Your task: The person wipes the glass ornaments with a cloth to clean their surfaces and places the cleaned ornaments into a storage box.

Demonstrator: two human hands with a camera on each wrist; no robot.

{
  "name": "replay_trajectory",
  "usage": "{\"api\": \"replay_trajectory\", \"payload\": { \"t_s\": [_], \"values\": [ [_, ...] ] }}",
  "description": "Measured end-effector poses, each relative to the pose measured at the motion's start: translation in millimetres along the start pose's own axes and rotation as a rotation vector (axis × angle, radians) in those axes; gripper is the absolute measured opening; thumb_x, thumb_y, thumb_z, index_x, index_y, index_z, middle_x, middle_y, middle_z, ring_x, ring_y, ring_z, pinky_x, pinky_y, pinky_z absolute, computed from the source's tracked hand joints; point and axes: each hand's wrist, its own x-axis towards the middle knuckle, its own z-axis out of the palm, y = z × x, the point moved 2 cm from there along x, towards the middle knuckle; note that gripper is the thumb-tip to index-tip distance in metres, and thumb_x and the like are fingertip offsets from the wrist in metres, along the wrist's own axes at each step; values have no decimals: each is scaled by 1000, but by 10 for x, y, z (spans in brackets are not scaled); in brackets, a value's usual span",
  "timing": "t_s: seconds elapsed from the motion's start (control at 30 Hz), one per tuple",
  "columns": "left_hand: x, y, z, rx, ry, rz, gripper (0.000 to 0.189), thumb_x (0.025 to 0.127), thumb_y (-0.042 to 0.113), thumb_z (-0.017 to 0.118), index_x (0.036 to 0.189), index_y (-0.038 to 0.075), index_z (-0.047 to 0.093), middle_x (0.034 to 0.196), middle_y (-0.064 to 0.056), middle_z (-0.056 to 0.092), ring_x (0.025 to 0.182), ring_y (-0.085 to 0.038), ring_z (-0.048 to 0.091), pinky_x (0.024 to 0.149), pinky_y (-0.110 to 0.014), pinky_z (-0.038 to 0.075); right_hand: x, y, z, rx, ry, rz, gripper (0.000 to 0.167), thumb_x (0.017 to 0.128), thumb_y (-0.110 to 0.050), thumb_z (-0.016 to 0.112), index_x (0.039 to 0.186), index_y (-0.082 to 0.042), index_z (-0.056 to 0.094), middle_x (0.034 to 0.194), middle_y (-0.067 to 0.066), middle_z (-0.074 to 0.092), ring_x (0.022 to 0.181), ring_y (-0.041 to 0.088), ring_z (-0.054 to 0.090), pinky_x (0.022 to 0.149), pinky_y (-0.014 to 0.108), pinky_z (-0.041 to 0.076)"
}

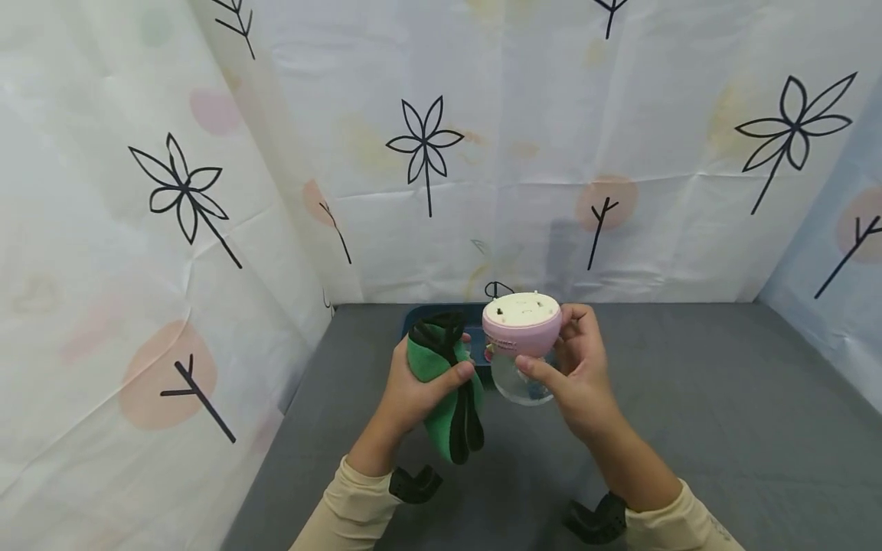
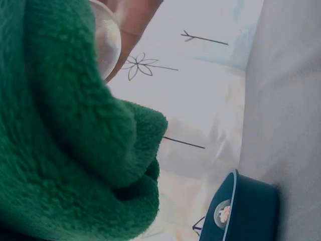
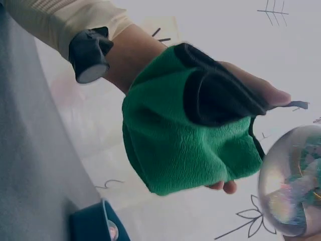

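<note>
My left hand (image 1: pixel 403 394) grips a bunched green cloth (image 1: pixel 429 360) with black edging, the thumb pressed over its front. My right hand (image 1: pixel 586 375) holds a snow globe (image 1: pixel 521 335) upside down, thumb and fingers around it where pink base meets clear glass. Its pale, flat underside faces up and the glass ball hangs below. Cloth and globe are side by side above the table. In the right wrist view the glass ball (image 3: pixel 291 183) shows colourful contents, too blurred to make out. Green cloth (image 2: pixel 75 125) fills much of the left wrist view.
Behind the hands a dark blue tray (image 2: pixel 258 211) stands on the grey tabletop (image 1: pixel 689 398), partly hidden by cloth and globe. A small clear ball (image 2: pixel 222 215) with something pale inside shows in it. A white patterned curtain (image 1: pixel 510 138) bounds the table's back and sides.
</note>
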Motion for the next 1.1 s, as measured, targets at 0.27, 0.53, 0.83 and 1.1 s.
{"api": "replay_trajectory", "payload": {
  "t_s": [0.27, 0.53, 0.83, 1.1],
  "values": [
    [-5, 38, -7, -82, -3, -19, 58, 93, 34, 84, 134, -1, 61, 116, -7, 74, 92, -16, 78, 82, -37, 67, 33, -16, -91, 155, 103, 99, 48, 97, 8, 59, 140, -14, 53, 131, 6, 69, 118, 21, 65, 97, 33, 56],
    [-3, 41, -11, -123, -20, -20, 63, 94, 35, 83, 135, -4, 58, 117, -6, 74, 92, -18, 79, 80, -39, 67, 44, -38, -124, 85, 120, 125, 51, 89, 13, 64, 135, -8, 66, 131, 7, 69, 122, 25, 63, 92, 34, 58],
    [-13, 23, -12, -124, -81, 21, 71, 96, 46, 80, 133, -11, 58, 121, -43, 64, 96, -10, 74, 84, -31, 66, 47, -101, -122, -227, -140, -180, 67, 65, 16, 92, 127, 3, 73, 127, 2, 76, 115, 15, 71, 101, 25, 57],
    [-28, 20, -2, -39, -146, 28, 71, 95, 53, 77, 130, -6, 61, 110, -27, 71, 95, -9, 73, 81, -31, 66, 38, -83, -69, -335, -291, -342, 71, 59, 6, 100, 126, -3, 76, 126, 12, 77, 119, 15, 71, 92, 23, 61]
  ]
}}
